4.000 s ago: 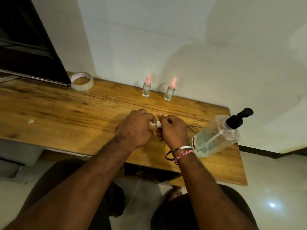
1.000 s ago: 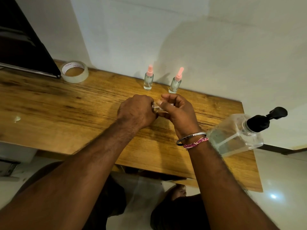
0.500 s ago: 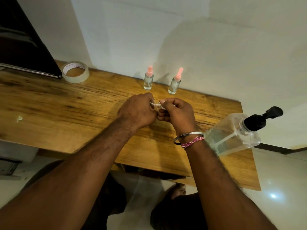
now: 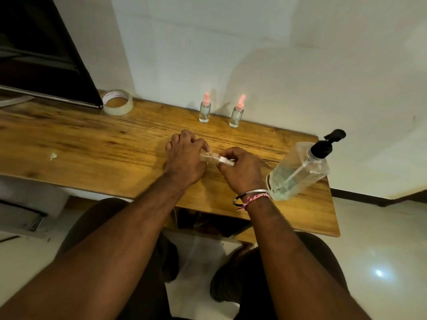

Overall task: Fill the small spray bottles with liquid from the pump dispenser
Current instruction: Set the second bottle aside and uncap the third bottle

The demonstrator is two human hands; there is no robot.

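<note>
Two hands meet over the table (image 4: 69, 153): the left hand (image 4: 183, 161) grips one clear bottle (image 4: 209, 157) lying sideways, the right hand (image 4: 242, 168) pinches its white cap (image 4: 223, 160). One dispenser (image 4: 300, 172) stands right of the fingers near the table's edge. Beyond the fingers, two pink-topped bottles (image 4: 205, 109) (image 4: 236, 113) stand by the wall, bare wood between. One tape roll (image 4: 117, 102) lies far left.

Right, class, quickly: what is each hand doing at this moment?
Left hand: closed, gripping the small clear bottle, held sideways.
Right hand: closed, pinching the white spray cap at the bottle's neck.
</note>
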